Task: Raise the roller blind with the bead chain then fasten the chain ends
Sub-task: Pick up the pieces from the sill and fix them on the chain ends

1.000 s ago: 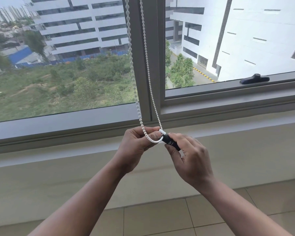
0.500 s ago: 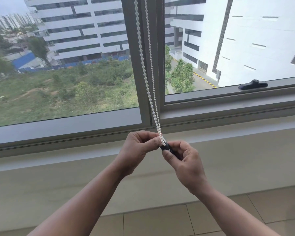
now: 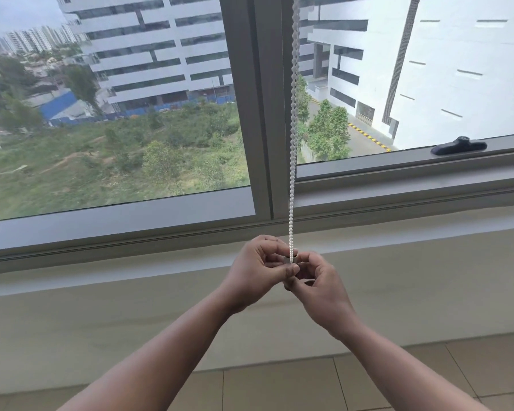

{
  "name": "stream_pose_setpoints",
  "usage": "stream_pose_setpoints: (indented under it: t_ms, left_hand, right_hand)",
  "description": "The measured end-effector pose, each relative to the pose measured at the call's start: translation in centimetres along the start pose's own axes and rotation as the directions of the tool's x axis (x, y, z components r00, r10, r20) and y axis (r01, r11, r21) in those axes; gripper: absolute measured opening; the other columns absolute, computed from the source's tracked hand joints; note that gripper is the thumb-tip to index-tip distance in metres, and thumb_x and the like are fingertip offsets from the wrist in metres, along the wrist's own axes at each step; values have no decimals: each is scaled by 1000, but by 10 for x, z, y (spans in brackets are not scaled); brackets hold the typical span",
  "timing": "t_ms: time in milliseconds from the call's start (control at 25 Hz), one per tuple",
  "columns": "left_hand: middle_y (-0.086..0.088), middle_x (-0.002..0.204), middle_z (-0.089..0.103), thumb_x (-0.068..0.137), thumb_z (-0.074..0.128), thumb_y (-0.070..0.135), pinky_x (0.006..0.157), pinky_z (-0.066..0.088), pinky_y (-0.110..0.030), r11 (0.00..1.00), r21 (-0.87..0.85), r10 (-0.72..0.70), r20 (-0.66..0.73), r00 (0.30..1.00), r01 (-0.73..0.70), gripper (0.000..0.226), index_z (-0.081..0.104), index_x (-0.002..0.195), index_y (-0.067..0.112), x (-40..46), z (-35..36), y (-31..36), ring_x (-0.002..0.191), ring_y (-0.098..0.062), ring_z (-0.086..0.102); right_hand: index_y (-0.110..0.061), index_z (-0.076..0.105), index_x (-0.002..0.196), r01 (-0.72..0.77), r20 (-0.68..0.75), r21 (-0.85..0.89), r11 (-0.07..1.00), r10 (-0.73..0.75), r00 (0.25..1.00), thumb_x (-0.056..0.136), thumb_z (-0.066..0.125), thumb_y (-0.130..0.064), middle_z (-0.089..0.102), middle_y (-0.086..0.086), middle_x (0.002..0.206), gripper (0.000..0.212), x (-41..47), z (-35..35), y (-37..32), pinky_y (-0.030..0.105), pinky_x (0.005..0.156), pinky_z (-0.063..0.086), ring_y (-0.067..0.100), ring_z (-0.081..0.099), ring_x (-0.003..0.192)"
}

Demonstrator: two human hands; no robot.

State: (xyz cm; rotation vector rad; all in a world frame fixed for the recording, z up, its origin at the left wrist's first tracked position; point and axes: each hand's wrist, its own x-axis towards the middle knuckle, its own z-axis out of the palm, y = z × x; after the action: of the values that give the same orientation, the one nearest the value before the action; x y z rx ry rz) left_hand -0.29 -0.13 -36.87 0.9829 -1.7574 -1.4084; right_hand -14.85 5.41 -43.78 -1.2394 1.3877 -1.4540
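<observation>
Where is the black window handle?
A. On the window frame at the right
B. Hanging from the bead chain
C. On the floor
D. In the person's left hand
A: the black window handle lies on the window frame at the right, far from both hands.

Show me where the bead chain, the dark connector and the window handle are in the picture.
bead chain (image 3: 293,129): head view, middle of the hanging strands.
dark connector (image 3: 287,259): head view, top end between both hands.
window handle (image 3: 459,146): head view, centre of the black lever.

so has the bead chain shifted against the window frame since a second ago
Yes. The bead chain has swung right: its two strands, then spread left of the frame's upright, now hang together right of it.
</observation>
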Motion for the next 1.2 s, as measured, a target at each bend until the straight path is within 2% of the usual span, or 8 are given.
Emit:
stream_pose_setpoints:
  t_ms: [80,200,400,520,640,960,1120,1200]
  left_hand:
    - [-7,107,65,80,82,-6,86,62,-34,997,76,28,9,1000,-28,20,78,79,14,5,-5,-2,86,-17,70]
    - [-9,102,68,80,83,-3,87,61,-36,976,209,68,12,998,-69,8,77,84,0,18,-12,-13,89,-24,72]
    - [0,103,64,79,83,-4,76,58,-25,971,223,93,-44,995,-81,28,73,73,22,42,-22,-29,83,-16,72]
    - [-9,95,74,80,82,-4,83,61,-46,977,201,87,-44,995,-77,19,73,77,13,63,-30,-38,90,-32,74]
    - [-12,89,77,79,82,-1,85,60,-49,979,193,78,-63,995,-64,25,71,75,20,88,-38,-41,88,-33,75]
    - [-3,87,80,78,84,-1,80,63,-32,956,256,164,-74,984,-140,38,70,75,35,142,-63,-52,82,-14,77]
    - [5,89,78,77,85,-3,74,58,-18,954,257,171,-52,984,-152,38,72,74,33,156,-67,-53,80,-4,76]
    - [3,92,77,77,85,-4,75,57,-16,957,253,158,-45,986,-142,28,77,77,23,160,-67,-55,81,-4,76]
  right_hand:
    - [-25,71,103,-11,5,-48,999,11,1000,86,80,-20,79,1,87,20,8,0,3,48,74,61,18,74,79]
    - [-23,70,99,-35,16,-97,995,37,999,85,81,-15,79,-2,91,19,21,4,12,46,77,61,18,75,84]
    - [-31,69,96,-48,24,-175,983,53,998,86,79,-13,78,-14,90,24,51,12,17,30,71,56,8,74,84]
    - [-34,69,95,-29,2,-235,972,31,1000,86,79,-13,77,-20,89,25,72,14,19,27,70,55,4,72,84]
    - [-29,70,95,-11,-15,-298,954,7,1000,85,80,-14,76,-17,88,21,97,17,23,24,69,53,6,71,87]
    - [-33,66,90,21,-19,-359,933,-30,999,86,79,-12,72,-28,83,26,152,25,28,11,66,45,-3,68,80]
    - [-20,68,91,48,-27,-368,929,-62,998,86,78,-7,74,-14,79,17,164,26,29,14,69,48,-2,69,78]
    - [-19,67,91,58,-36,-381,923,-77,996,85,77,-5,74,-12,81,18,167,25,29,17,70,51,0,70,79]
